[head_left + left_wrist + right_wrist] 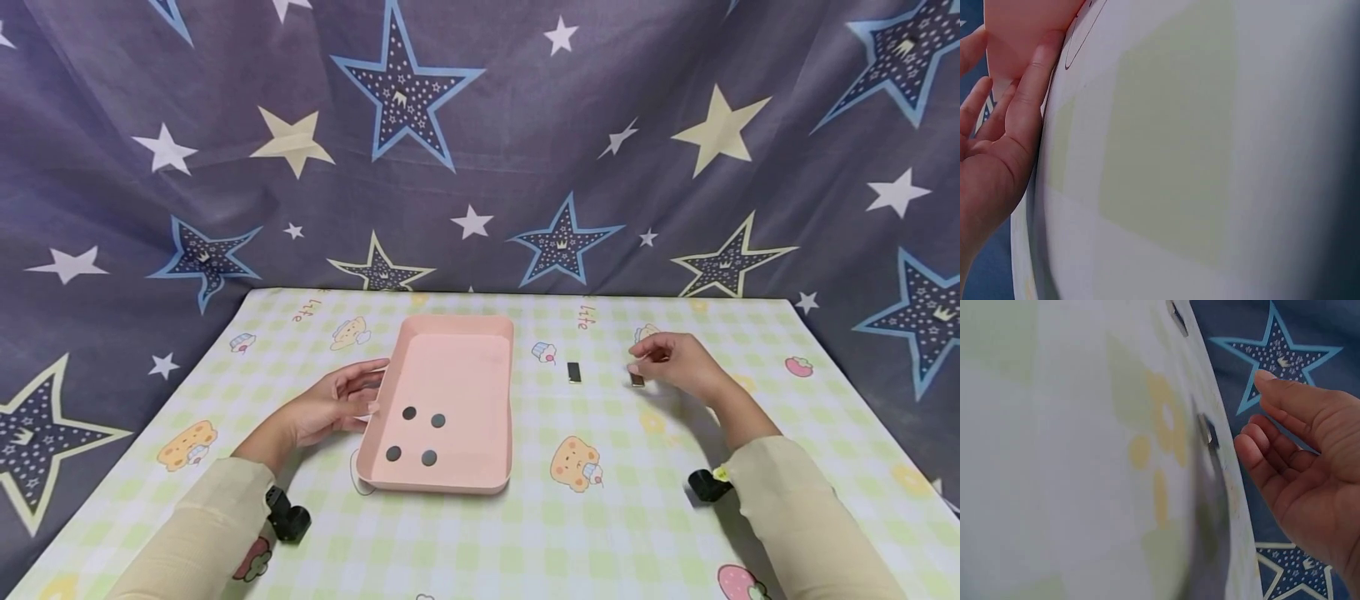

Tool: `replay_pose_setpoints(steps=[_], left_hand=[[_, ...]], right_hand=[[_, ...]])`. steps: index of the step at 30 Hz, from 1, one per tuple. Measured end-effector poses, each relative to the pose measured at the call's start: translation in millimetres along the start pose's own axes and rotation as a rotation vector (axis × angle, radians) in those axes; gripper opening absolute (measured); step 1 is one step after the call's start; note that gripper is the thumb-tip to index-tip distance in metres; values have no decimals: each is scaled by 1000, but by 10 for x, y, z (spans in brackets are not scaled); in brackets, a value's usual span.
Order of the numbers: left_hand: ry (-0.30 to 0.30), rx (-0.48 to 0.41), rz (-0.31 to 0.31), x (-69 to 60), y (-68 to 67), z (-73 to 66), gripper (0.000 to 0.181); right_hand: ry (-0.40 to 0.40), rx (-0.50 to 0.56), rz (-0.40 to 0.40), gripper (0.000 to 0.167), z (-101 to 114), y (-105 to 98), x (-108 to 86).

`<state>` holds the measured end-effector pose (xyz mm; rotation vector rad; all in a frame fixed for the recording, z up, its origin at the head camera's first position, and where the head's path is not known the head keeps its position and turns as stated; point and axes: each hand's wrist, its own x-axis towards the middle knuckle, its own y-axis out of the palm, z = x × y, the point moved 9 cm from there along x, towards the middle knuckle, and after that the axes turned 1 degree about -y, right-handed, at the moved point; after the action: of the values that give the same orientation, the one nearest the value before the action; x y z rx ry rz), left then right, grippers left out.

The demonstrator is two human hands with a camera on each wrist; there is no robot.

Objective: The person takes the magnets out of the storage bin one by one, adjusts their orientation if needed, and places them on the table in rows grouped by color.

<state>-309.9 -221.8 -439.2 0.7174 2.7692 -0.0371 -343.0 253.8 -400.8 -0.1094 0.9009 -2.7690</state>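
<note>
Dark block (637, 381) lies on the counter (465, 542) just below our right hand (681, 363), fingers parted and empty, so we'd best pinch its edges squarely while our left hand (326, 410), fingers loosely spread, steadies the tray (468, 375).

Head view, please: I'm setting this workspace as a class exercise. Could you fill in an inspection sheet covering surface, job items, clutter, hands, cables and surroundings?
Surface: checked tablecloth with printed cartoons.
Job items: pink tray holding four dark discs; two small dark rectangular pieces on the cloth, right of the tray.
Clutter: nothing seen.
Hands: left hand touches the tray's left side; right hand is at the right-hand piece, contact unclear.
Cables: nothing seen.
Surroundings: dark star-patterned backdrop.
</note>
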Motion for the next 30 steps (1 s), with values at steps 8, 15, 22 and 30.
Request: replay_pose_setpoints(steps=[8, 15, 22, 30], left_hand=[[-3, 10, -5, 2, -10, -9, 76], [-11, -1, -1, 4, -2, -1, 74], [-12, -4, -3, 7, 0, 2, 72], [-12, -6, -4, 0, 2, 0, 73]], right_hand=[[-45, 17, -7, 34, 258, 21, 11], [-93, 27, -7, 32, 455, 86, 13], [-158, 54, 4, 25, 683, 176, 17], [-189, 54, 41, 24, 881, 301, 28]])
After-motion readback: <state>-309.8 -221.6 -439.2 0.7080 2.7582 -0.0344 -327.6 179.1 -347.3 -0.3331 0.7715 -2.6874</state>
